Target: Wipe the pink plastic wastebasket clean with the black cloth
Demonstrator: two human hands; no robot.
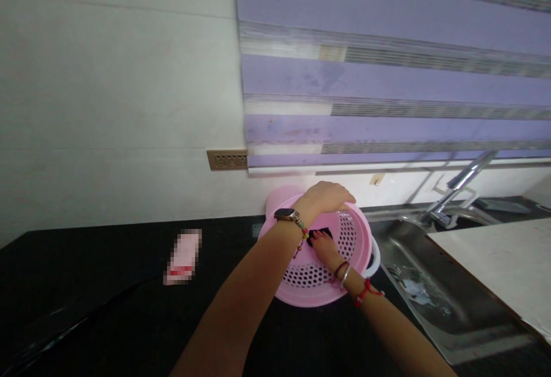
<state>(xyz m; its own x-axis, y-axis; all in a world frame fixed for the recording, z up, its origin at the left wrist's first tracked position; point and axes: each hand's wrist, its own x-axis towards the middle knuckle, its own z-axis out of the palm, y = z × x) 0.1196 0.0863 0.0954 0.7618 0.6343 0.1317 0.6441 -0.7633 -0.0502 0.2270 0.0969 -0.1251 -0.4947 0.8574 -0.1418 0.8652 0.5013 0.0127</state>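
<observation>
A pink plastic colander with rows of round holes stands tilted on the dark counter, its inside facing me. My left hand reaches across it and grips its far rim, with the fingers bent over the edge and partly hidden. Inside the colander, my right hand presses a small black cloth against the bottom. Most of that cloth lies under the fingers, so its exact kind is hard to make out. A white handle-like edge shows just right of the colander.
Behind the colander stands another pink item, partly hidden. A steel sink with a tap lies to the right, beside a pale board. A blurred-out pink object rests on the black counter at left. A socket is on the wall.
</observation>
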